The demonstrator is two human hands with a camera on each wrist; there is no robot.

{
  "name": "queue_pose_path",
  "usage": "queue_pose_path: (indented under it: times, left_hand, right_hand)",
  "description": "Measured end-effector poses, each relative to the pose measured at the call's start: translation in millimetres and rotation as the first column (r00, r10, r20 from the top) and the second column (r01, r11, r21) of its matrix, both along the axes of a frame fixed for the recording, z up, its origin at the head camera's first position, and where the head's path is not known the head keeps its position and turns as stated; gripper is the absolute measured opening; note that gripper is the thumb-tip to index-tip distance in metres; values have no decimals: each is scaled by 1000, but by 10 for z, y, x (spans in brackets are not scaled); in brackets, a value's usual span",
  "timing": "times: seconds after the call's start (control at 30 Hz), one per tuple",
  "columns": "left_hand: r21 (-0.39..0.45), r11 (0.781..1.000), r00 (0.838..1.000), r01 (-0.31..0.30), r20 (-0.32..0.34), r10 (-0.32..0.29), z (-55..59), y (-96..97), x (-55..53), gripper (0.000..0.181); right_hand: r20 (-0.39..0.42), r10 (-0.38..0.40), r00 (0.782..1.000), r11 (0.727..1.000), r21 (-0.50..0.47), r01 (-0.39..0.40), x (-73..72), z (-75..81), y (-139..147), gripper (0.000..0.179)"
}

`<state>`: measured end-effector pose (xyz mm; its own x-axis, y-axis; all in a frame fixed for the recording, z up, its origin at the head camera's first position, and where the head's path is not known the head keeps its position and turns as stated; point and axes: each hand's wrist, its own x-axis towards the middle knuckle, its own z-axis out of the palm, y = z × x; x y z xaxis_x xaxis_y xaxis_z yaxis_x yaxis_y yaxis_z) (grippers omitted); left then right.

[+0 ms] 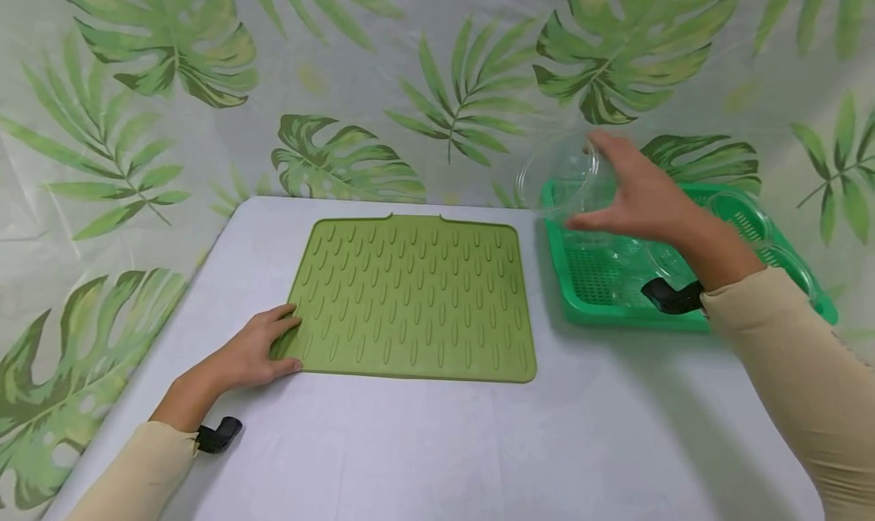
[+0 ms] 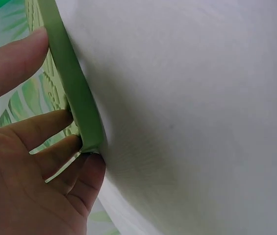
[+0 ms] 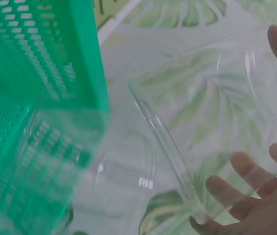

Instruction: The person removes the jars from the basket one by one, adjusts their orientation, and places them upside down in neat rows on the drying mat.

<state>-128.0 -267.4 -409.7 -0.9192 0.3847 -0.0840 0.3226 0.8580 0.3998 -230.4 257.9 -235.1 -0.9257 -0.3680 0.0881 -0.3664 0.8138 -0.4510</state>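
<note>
Clear container point(image 1: 557, 173) is held tipped sideways in the right hand point(image 1: 645, 194), near the far-left corner of the basket point(image 1: 632, 318); left hand point(image 1: 254, 350) is rested, fingers parted, at the mat's point(image 1: 410, 301) near-left corner. Container judged light, slippery, easily dented; best gripped gently around the wall.

white table point(image 1: 424, 453) bears olive mat point(image 1: 413, 301) and green basket point(image 1: 629, 317).

Left forearm point(image 1: 133, 472): sleeved, extends from lower left. Left hand point(image 1: 254, 352): rests low, fingers gently bent and slightly parted, thumb apart. Right forearm point(image 1: 796, 384): sleeved, slants up from lower right. Right hand point(image 1: 648, 194): grips higher, thumb and fingers wide apart.
</note>
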Motion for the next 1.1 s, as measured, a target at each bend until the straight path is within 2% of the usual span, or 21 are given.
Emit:
queue_pose_path:
  times: [0.13, 0.33, 0.57, 0.73, 1.1]
  left_hand:
    - [9, 1000, 1000, 4, -8, -4, -20, -12, 0, 67]
    - [10, 1000, 1000, 9, 0, -9, -32, -8, -16, 67]
    - [2, 1000, 1000, 7, -12, -7, -44, -21, -7, 67]
    - [-1, 1000, 1000, 10, -13, -10, -13, -13, -5, 66]
    - [8, 1000, 1000, 1, 0, -1, -7, 1, 9, 66]
  right_hand:
    - [-31, 59, 998, 998, 14, -59, -31, -94, -169, 112]
    - [-89, 146, 985, 987, 86, -138, -67, -218, -398, 111]
    - [-115, 162, 980, 981, 125, -147, -66, -207, -512, 110]
    - [-129, 155, 980, 979, 153, -134, -56, -182, -547, 112]
    - [-189, 171, 967, 966, 227, -127, 5, -252, -607, 111]
